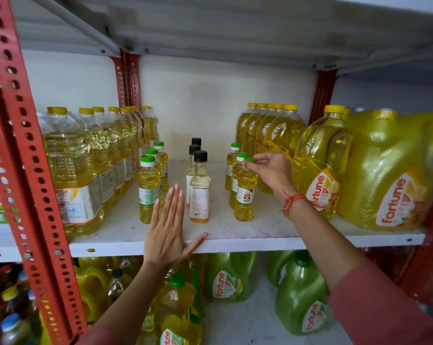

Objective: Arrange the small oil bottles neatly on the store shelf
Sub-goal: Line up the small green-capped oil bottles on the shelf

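Three rows of small oil bottles stand on the white shelf (235, 239). The left row (149, 188) has green caps and yellow oil. Black caps and paler oil mark the middle row (199, 192). On the right, the front green-capped bottle (245, 192) has my right hand (270, 170) pinching its cap from above. My left hand (167, 232) lies flat with fingers apart on the shelf's front edge, between the left and middle rows, beside the front left bottle, holding nothing.
Tall yellow-capped bottles (86, 165) fill the shelf's left side. Large handled oil jugs (317, 165) and a yellow Fortune can (389, 175) crowd the right. A red perforated post (24, 150) stands at the left. Green jugs (302, 300) sit on the shelf below.
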The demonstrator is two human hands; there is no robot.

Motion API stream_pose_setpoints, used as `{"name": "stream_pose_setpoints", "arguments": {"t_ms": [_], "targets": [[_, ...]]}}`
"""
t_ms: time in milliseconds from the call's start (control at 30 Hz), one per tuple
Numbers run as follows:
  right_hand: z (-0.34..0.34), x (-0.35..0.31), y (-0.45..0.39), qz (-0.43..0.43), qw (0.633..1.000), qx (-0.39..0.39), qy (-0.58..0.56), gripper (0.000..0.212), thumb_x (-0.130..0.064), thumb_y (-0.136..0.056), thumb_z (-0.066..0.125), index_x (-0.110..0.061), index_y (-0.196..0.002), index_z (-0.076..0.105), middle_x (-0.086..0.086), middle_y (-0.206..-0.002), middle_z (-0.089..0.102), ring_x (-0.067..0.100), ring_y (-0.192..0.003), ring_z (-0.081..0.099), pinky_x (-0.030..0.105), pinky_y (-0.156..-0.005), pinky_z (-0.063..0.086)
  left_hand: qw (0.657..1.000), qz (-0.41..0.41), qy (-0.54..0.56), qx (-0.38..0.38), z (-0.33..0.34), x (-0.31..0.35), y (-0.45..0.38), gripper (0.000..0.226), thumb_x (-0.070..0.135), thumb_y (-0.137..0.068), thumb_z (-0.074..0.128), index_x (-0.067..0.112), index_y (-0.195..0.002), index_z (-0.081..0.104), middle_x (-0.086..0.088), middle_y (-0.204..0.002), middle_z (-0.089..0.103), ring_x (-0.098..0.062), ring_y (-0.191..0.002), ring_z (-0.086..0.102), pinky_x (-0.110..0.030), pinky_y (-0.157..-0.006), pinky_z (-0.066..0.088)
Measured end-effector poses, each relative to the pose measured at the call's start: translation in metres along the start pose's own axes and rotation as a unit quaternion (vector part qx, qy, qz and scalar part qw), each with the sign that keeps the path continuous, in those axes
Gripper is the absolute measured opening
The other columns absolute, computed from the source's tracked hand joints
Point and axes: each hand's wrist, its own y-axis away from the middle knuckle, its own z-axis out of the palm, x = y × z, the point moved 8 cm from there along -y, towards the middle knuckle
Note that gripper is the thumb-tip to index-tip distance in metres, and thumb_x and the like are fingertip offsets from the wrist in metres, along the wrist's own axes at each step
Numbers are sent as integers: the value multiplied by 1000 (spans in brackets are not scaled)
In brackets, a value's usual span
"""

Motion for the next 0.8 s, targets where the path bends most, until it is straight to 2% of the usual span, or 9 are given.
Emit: {"name": "stream_pose_setpoints", "arguments": {"t_ms": [133,333,567,667,800], "targets": [[0,2,0,14,1000,13,-9,39,-20,-70,84,-1,-101,72,14,-100,76,7,-64,61,8,-48,44,1000,1,1,0,0,0,0,102,77,-93,22,-1,-158,13,-17,-167,10,-26,-155,4,-40,-125,-5],[-1,-1,3,5,1000,17,-7,40,-20,-70,84,-2,-103,73,15,-101,75,15,-78,64,21,-65,50,1000,2,3,6,0,0,0,101,77,-93,22,-1,-158,13,-17,-167,11,-25,-155,3,-40,-125,-6],[-6,-1,7,4,999,38,-18,41,-23,-64,88,-3,-98,76,12,-94,77,10,-67,65,23,-66,55,1000,3,2,3,2,0,0,102,77,-93,23,-2,-158,16,-17,-167,10,-24,-155,2,-42,-125,-4],[-10,1,11,12,999,44,-22,46,-27,-61,89,-3,-98,76,12,-94,78,14,-72,69,31,-75,60,1000,5,2,5,2,0,0,102,77,-93,23,-1,-158,16,-16,-167,10,-24,-155,2,-43,-125,-3],[-21,0,20,11,998,49,-27,46,-29,-59,90,-5,-96,77,11,-90,78,17,-73,72,34,-77,61,1000,3,-1,6,1,1,1,102,77,-93,22,-1,-158,14,-16,-167,9,-23,-155,1,-43,-125,-3]]}}
